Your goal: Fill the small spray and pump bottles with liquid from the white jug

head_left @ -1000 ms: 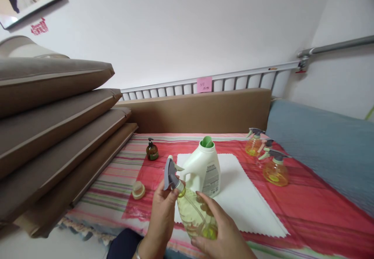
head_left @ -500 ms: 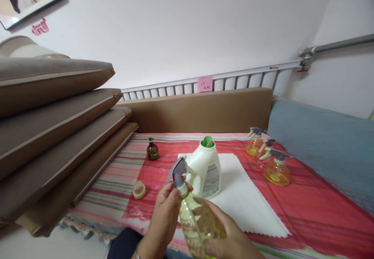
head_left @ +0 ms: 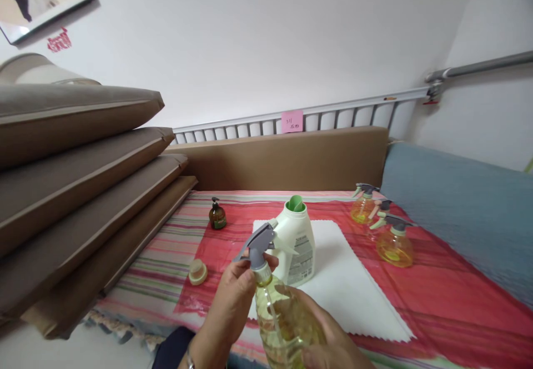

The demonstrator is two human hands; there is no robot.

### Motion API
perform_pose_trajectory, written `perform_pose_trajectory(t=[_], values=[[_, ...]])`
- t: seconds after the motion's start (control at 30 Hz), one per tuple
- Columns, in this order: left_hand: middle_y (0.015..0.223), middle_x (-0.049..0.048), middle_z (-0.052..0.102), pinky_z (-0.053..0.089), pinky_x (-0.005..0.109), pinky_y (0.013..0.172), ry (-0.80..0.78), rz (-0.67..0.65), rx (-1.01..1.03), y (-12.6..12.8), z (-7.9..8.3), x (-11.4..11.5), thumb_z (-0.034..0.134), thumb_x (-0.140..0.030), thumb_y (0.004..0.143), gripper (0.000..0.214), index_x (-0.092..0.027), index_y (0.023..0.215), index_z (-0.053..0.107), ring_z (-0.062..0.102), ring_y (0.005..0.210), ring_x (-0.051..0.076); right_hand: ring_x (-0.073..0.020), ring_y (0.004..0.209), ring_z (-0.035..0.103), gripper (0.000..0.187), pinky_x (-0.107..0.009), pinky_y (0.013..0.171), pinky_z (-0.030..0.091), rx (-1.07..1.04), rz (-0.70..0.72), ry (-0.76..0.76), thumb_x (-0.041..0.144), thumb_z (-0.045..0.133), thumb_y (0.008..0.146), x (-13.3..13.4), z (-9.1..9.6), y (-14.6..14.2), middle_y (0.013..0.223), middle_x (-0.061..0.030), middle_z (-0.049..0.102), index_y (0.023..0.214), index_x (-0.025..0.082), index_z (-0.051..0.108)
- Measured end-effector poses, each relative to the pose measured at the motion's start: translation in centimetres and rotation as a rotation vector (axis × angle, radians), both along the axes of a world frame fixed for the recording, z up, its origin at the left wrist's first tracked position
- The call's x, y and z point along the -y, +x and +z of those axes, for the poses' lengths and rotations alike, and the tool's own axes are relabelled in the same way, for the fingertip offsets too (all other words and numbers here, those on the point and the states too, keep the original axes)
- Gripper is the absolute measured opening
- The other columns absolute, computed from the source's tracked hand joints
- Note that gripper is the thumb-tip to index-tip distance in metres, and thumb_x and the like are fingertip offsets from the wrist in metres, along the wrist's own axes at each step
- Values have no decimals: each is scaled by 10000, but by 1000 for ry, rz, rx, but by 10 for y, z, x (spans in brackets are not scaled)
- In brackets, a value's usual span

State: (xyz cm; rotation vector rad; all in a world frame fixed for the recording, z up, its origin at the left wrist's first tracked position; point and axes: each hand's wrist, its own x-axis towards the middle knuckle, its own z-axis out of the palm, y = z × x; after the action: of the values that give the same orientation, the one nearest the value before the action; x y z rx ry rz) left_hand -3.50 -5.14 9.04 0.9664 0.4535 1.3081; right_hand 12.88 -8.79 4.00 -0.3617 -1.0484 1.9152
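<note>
My right hand [head_left: 328, 338] wraps round the belly of a clear spray bottle [head_left: 283, 324] filled with yellow liquid, low in the middle of the view. My left hand [head_left: 235, 299] pinches the neck of its grey trigger head [head_left: 258, 244]. Just behind stands a white detergent jug [head_left: 295, 241] with an open green spout, on a white cloth [head_left: 350, 286] over a red plastic sheet [head_left: 437, 297].
Two more yellow spray bottles [head_left: 393, 241] stand at the right. A small brown pump bottle [head_left: 217, 215] and a round cream cap [head_left: 197, 272] lie left of the jug. Stacked brown cushions [head_left: 83, 191] fill the left. A blue mattress [head_left: 458, 208] lies at the right.
The grey trigger head has turned on the bottle neck, its nozzle swinging from up-left toward the right. The bottle has come slightly nearer and more upright in my hands.
</note>
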Motion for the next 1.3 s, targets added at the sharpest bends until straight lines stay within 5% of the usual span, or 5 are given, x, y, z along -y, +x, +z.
perform_pose_trajectory(t=[0.33,0.63,0.8,1.0,1.3], values=[[830,55,717,441,397,901,-83,167,95,8,-5,3,790,-338,636,248,-179,801,696,651,870,234,-304,1156,513,766,-476,1028,321,82,-131,-4,391,806,561,5,-1,-3,1212,-97,594,1252,253,502],[848,86,717,445,373,886,-59,5,34,5,1,6,713,-341,738,258,-148,909,704,646,890,244,-294,982,606,837,-452,853,450,20,-4,-39,441,831,524,-5,-28,2,1135,-143,621,1261,223,498],[904,101,712,455,348,850,-20,-29,29,3,5,8,677,-331,776,267,-156,977,695,637,906,240,-299,1067,560,771,-471,918,408,9,-39,-17,362,790,586,1,-16,2,1168,-128,601,1279,240,474],[947,68,711,452,339,861,-24,38,-13,9,12,9,817,-360,603,442,-199,998,697,632,937,247,-280,1073,551,702,-446,948,388,27,-25,41,384,769,611,12,10,-1,1166,-89,601,1249,274,499],[885,98,705,473,342,766,-64,62,-158,7,16,13,690,-431,745,346,-176,979,692,622,911,265,-259,955,591,747,-397,848,442,-14,-42,14,424,780,589,9,6,0,1071,-86,626,1257,249,496]])
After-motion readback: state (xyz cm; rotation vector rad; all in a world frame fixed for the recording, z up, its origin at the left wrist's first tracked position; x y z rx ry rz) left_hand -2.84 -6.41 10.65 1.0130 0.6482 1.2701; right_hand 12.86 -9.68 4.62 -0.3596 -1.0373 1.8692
